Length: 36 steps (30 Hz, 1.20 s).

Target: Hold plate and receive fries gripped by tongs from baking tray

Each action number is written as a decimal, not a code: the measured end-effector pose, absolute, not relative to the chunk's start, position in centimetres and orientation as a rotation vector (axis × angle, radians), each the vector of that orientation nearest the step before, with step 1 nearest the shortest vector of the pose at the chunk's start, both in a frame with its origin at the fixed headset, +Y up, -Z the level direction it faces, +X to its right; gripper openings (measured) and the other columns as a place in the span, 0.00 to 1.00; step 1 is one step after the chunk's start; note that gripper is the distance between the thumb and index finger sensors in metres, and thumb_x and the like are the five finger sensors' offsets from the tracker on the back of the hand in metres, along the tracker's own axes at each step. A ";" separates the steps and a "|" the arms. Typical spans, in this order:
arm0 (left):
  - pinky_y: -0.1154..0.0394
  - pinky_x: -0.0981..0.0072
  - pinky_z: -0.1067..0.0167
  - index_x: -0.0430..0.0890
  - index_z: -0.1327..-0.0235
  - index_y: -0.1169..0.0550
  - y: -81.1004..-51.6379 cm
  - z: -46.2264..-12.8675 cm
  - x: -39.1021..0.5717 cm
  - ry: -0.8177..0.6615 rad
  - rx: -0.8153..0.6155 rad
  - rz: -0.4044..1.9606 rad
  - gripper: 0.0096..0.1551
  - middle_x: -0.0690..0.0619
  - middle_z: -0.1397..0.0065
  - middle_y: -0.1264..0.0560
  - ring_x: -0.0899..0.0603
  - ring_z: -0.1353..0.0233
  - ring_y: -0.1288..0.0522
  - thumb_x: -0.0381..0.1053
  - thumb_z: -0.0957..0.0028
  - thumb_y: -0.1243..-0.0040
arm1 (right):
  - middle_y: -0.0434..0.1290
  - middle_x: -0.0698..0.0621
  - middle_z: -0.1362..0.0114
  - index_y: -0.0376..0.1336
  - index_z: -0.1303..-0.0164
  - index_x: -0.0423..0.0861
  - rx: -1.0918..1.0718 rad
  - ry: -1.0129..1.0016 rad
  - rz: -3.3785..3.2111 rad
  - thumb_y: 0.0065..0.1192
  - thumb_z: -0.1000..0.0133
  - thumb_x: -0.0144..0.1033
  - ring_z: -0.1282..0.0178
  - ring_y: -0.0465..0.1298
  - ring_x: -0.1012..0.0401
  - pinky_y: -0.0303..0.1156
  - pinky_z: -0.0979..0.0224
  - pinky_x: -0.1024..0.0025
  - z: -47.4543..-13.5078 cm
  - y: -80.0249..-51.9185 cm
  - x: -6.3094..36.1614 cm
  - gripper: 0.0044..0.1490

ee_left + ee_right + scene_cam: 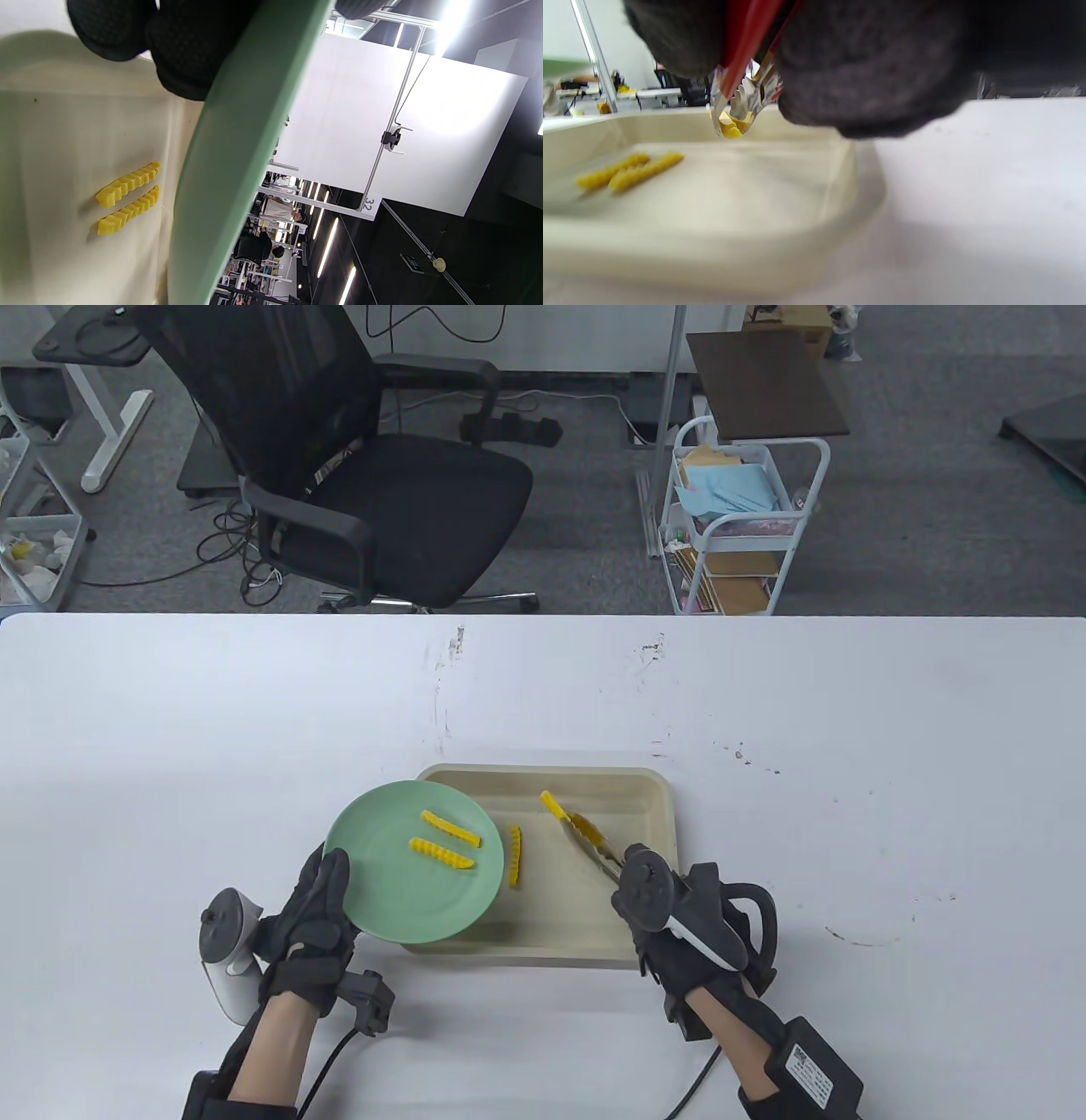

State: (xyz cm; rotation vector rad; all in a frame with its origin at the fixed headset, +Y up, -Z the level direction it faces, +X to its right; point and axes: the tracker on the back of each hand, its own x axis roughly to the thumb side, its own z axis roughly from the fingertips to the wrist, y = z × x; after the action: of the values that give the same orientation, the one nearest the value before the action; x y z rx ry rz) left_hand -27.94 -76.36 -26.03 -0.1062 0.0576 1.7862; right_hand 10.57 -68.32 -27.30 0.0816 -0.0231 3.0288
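White table (212, 746), table view. A beige baking tray (645, 797) is set at centre. A green plate (382, 891), gripped at its 7 o'clock rim by the left hand (310, 929), is held over the tray's 9 o'clock side; two crinkle fries (445, 841) are carried on it. Tongs (598, 853), squeezed together by the right hand (679, 929), are clamped on one fry (553, 806) over the tray. Two fries (514, 857) are left on the tray floor. The fries are judged light, rigid and ridged; mid-length is the best place to grip them.
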 end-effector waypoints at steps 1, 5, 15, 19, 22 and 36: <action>0.30 0.40 0.44 0.33 0.22 0.56 -76.4 -26.0 -27.9 0.056 -0.108 1.786 0.39 0.42 0.32 0.36 0.40 0.47 0.24 0.55 0.32 0.65 | 0.80 0.39 0.49 0.61 0.30 0.50 0.083 -0.057 3.024 0.60 0.50 0.53 0.82 0.85 0.58 0.82 0.76 0.55 -27.2 -67.9 10.6 0.38; 0.28 0.41 0.46 0.33 0.22 0.54 -76.3 -26.0 -28.0 0.061 -0.105 1.775 0.38 0.43 0.32 0.35 0.41 0.48 0.22 0.55 0.33 0.64 | 0.80 0.39 0.49 0.61 0.30 0.50 0.152 -0.195 2.958 0.60 0.50 0.54 0.82 0.85 0.58 0.82 0.76 0.55 -25.9 -65.0 10.1 0.38; 0.27 0.40 0.46 0.32 0.22 0.53 -76.3 -26.1 -27.9 0.050 -0.121 1.774 0.37 0.42 0.33 0.34 0.41 0.48 0.21 0.53 0.33 0.65 | 0.81 0.40 0.48 0.62 0.30 0.51 0.568 -0.082 2.823 0.60 0.50 0.54 0.81 0.85 0.58 0.81 0.76 0.55 -22.4 -62.4 4.5 0.38; 0.28 0.40 0.46 0.32 0.22 0.52 -76.4 -26.1 -27.8 0.046 -0.125 1.773 0.37 0.42 0.32 0.34 0.41 0.48 0.21 0.53 0.33 0.65 | 0.81 0.40 0.48 0.62 0.31 0.51 0.610 0.004 2.878 0.60 0.50 0.54 0.81 0.85 0.57 0.81 0.76 0.55 -22.7 -63.0 2.8 0.38; 0.28 0.40 0.46 0.32 0.22 0.52 -76.4 -26.1 -27.8 0.043 -0.128 1.775 0.36 0.42 0.32 0.34 0.41 0.48 0.22 0.53 0.33 0.65 | 0.80 0.40 0.48 0.62 0.31 0.51 0.635 0.014 2.927 0.60 0.50 0.55 0.81 0.85 0.57 0.81 0.75 0.55 -22.6 -63.2 2.1 0.38; 0.30 0.40 0.44 0.34 0.21 0.53 -76.3 -26.3 -28.0 0.038 -0.097 1.746 0.36 0.43 0.32 0.35 0.41 0.47 0.23 0.54 0.33 0.65 | 0.78 0.38 0.44 0.58 0.27 0.46 0.572 -0.040 2.849 0.58 0.52 0.61 0.76 0.84 0.56 0.80 0.72 0.55 -22.7 -61.6 3.9 0.46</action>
State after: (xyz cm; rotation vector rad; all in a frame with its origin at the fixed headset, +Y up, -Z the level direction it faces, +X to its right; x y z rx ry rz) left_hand -27.96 -76.30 -26.29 -0.0972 0.0384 1.7460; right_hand 3.93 -61.58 -22.72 0.5716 -0.0399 2.8495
